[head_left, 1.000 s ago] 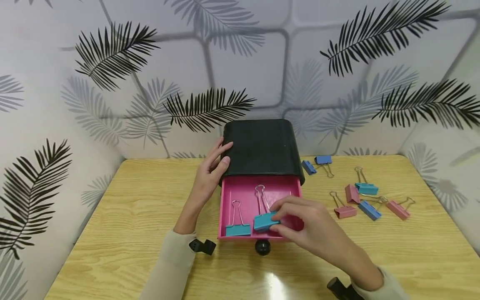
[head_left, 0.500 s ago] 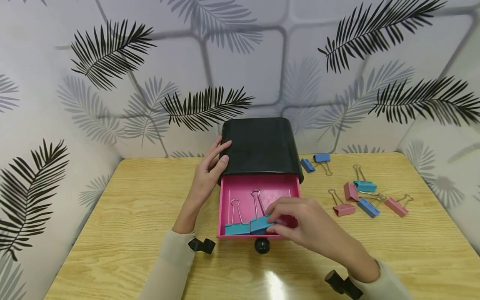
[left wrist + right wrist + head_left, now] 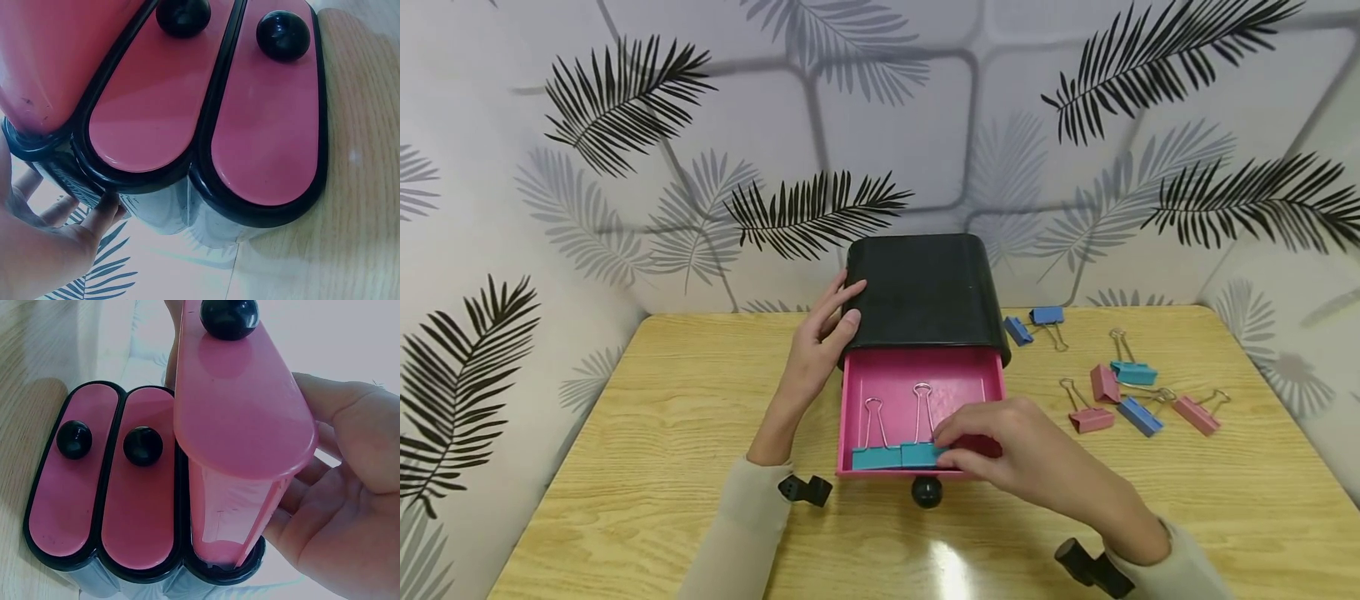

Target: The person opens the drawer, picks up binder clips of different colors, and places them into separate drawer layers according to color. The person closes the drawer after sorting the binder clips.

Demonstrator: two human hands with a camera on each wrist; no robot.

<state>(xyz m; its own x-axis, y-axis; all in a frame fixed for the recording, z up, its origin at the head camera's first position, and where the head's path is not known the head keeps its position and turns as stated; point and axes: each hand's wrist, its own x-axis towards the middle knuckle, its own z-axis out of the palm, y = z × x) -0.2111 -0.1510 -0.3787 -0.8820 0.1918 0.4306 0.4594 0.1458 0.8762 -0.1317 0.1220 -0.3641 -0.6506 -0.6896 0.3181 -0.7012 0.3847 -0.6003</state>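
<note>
A black drawer cabinet (image 3: 917,292) stands against the wall with its pink top drawer (image 3: 958,371) pulled out. My left hand (image 3: 812,354) rests along the cabinet's left side, fingers fairly straight; the left wrist view shows its fingertips touching the black casing. Inside the drawer, my right hand (image 3: 1018,442) pinches the right end of a teal binder clip (image 3: 916,455) between thumb and fingers. That clip lies at the drawer's front, end to end with another teal binder clip (image 3: 876,458) on its left. Both have their wire handles pointing back. In the right wrist view, the drawer front hides my right fingertips.
To the right on the wooden table (image 3: 700,433) lie several loose binder clips: pink (image 3: 1092,419), blue (image 3: 1141,416) and teal (image 3: 1133,372). Two blue ones (image 3: 1047,316) are farther back. Below the open drawer are two shut drawers (image 3: 137,506) with black knobs (image 3: 142,446).
My right hand has lowered the teal binder clip, which was tilted, and set it level beside the other one at the drawer's front. My left hand has stayed on the cabinet.
</note>
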